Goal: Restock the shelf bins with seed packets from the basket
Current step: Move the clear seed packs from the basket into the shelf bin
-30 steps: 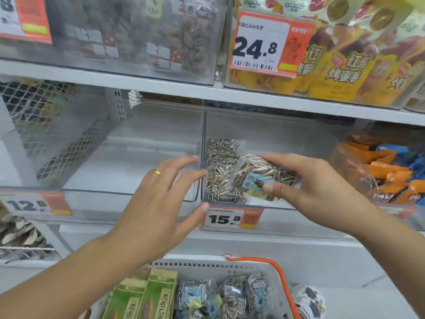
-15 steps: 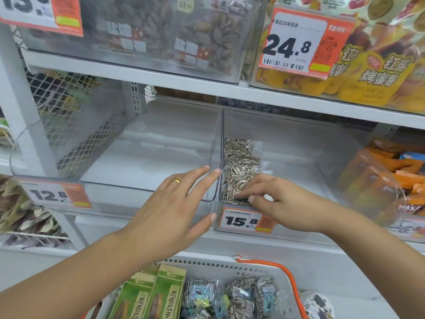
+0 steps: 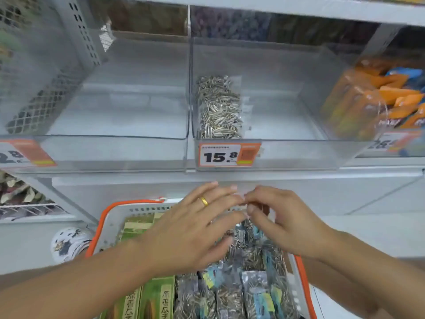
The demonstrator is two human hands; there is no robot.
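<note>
Left hand (image 3: 193, 229), right hand (image 3: 279, 224) over basket (image 3: 108, 226) at 6 o'clock, fingers loosely spread, gripping nothing. Basket holds seed packets (image 3: 253, 293); bin (image 3: 287, 155) at 12 o'clock holds one packet (image 3: 218, 109).

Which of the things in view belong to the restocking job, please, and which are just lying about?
Job: basket; seed packets in it; seed packets already in the 15.8 bin; left hand; right hand.

Not part of it: orange snack packs; green boxes; patterned round thing.

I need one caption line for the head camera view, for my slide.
Both hands, left hand and right hand, reach over the basket of seed packets below a bin holding seed packets.
</note>
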